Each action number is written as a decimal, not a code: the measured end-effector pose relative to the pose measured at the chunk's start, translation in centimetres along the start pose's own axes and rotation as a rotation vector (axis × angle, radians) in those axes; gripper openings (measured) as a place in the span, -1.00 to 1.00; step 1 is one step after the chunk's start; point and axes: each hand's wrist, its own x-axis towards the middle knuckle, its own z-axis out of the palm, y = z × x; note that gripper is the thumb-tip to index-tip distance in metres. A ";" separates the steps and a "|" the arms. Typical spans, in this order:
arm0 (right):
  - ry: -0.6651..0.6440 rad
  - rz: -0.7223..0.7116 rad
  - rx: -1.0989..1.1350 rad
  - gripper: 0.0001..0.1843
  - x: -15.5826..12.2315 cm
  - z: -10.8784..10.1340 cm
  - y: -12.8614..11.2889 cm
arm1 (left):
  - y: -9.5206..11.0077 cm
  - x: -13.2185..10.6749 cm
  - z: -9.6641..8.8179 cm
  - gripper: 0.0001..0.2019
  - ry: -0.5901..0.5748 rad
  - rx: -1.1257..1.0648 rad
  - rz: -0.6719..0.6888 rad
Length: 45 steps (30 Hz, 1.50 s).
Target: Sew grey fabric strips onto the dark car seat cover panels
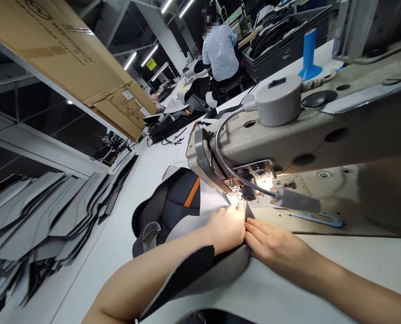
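A sewing machine (248,144) reaches in from the right, its lamp lighting the stitching area. Under its presser foot lies a padded cover (178,198) of black and grey fabric with an orange stripe. My left hand (225,227) is closed on the grey fabric right in front of the foot, thumb and finger at the lit spot. Close beside it, my right hand (271,238) holds the folded fabric edge with its fingers together. A flap of the cover hangs over my left forearm. The needle tip is hidden from view.
Stacks of grey cut panels (52,216) line the left side. Cardboard boxes (75,58) stand above them on a shelf. Black fabric pieces (173,126) lie farther along the white table. A person (221,51) sits in the background near a dark bin (281,47).
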 end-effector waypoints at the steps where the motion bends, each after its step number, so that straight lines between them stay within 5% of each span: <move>1: -0.021 0.015 0.025 -0.72 0.0 -0.1 0.0 | 0.0 0.1 -0.1 -0.48 -0.012 -0.012 -0.001; 9: -0.103 0.096 0.158 -0.81 0.4 -0.9 0.2 | -1.4 0.8 -1.2 -0.83 -0.051 -0.236 0.079; 30: -0.011 0.104 0.191 -0.70 0.3 -0.8 2.0 | 0.9 1.1 -0.7 -0.73 -0.024 -0.093 -0.076; 38: -0.066 0.125 0.179 -0.74 0.2 -1.1 2.0 | -3.2 0.9 -2.4 -0.73 0.123 -0.430 0.165; 45: -0.050 0.125 0.197 -0.74 0.2 -0.8 2.0 | -1.3 1.2 -1.0 -0.81 0.011 -0.297 0.128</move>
